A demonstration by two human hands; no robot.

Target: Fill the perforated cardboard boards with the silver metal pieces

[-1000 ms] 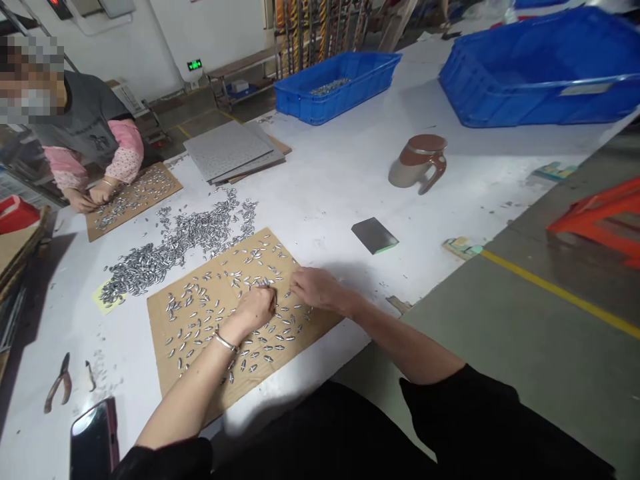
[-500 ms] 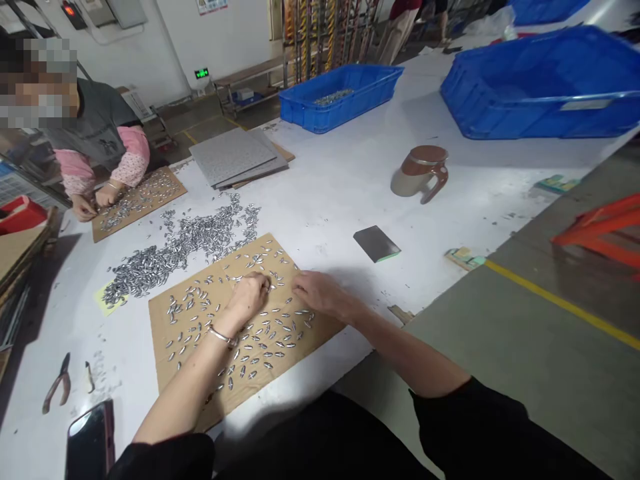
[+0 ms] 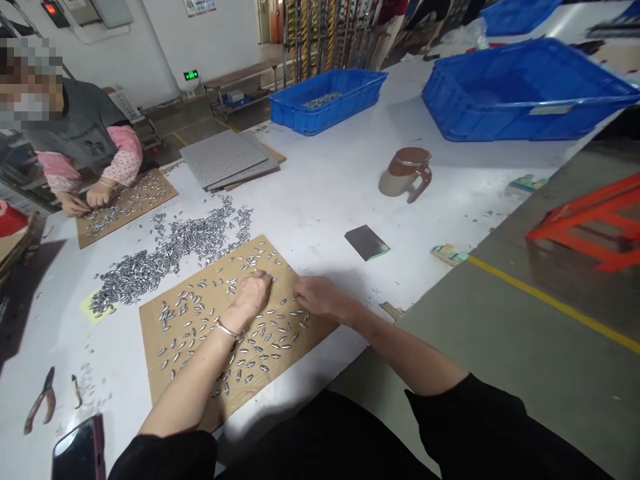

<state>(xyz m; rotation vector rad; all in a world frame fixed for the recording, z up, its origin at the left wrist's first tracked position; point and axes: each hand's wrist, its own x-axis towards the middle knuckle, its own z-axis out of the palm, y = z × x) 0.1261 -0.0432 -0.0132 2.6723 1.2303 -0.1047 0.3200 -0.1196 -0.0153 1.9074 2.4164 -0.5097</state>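
Note:
Small pointed silvery metal pieces (image 3: 263, 368) lie spread over a brown cardboard sheet (image 3: 165, 373) in front of me. My left hand (image 3: 253, 295), with a bracelet on its wrist, is over the middle of the sheet. Its fingers are curled closed, and what they pinch is too small to make out. Close by on the right, my right hand (image 3: 320, 296) is at the sheet's right edge, fingers bent together; their tips are partly hidden. A gap separates the two hands. Beyond the sheet, a loose heap of the same metal pieces (image 3: 195, 240) covers the white table (image 3: 310, 193).
Pliers (image 3: 43, 400), a small pale-handled tool (image 3: 76, 392) and a phone (image 3: 80, 450) lie at left. A dark flat block (image 3: 367, 242) and a brown mug (image 3: 406, 172) stand right. Blue bins (image 3: 325, 110) are behind. A co-worker (image 3: 85, 133) handles pieces on another sheet (image 3: 150, 189).
The view has turned slightly right, so the table's things appear farther left. My left hand has shifted a little right over the sheet, nearer my right hand; both keep their closed shape.

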